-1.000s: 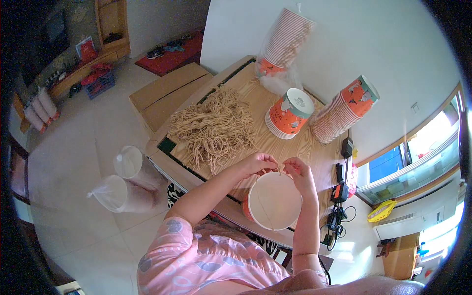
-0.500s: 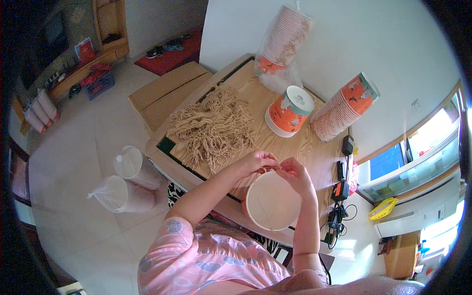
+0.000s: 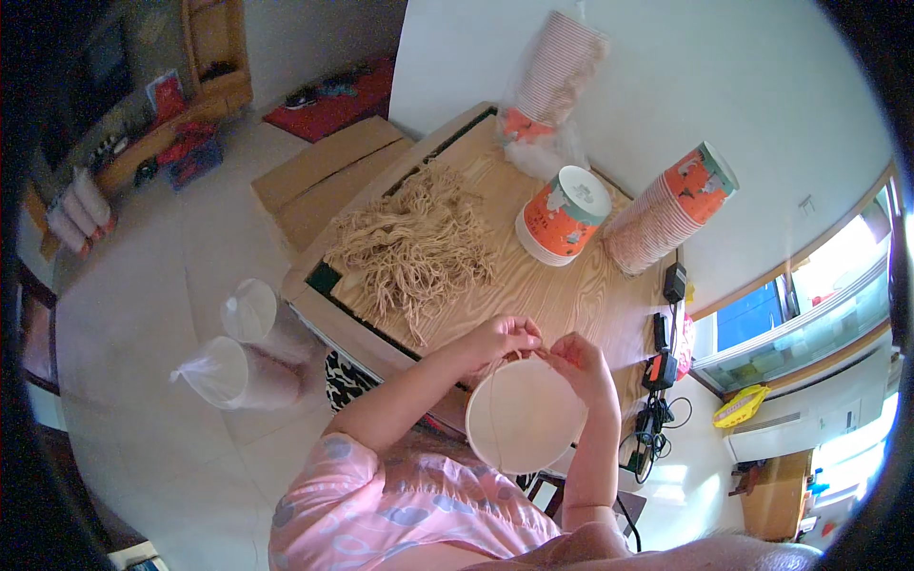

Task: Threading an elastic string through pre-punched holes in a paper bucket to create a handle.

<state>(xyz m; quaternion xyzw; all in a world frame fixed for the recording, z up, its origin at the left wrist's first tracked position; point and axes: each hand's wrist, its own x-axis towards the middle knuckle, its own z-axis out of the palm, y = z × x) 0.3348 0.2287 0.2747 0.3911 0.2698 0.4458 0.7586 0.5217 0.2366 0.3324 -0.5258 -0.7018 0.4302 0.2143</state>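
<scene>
At the near edge of the wooden worktop (image 3: 571, 295), a round white paper bucket (image 3: 524, 417) is seen with its open mouth facing up towards the camera. The left hand (image 3: 503, 339) is closed at the bucket's upper rim, its fingertips pinched on a thin tan string handle (image 3: 497, 400) that runs down across the white inside. The right hand (image 3: 577, 358) is set just beside it at the same part of the rim, fingers curled and pinched on the string's end; the exact grip is too small to be made out. Farther back on the worktop, a loose heap of tan string handles (image 3: 419, 249) is spread out. To its right, a short stack of orange printed buckets (image 3: 564, 215) is tilted, and a longer leaning stack (image 3: 672, 219) is placed beside it. A bagged stack of buckets (image 3: 552, 76) is propped against the wall. On the floor to the left, two more bagged stacks (image 3: 249, 352) are laid.
</scene>
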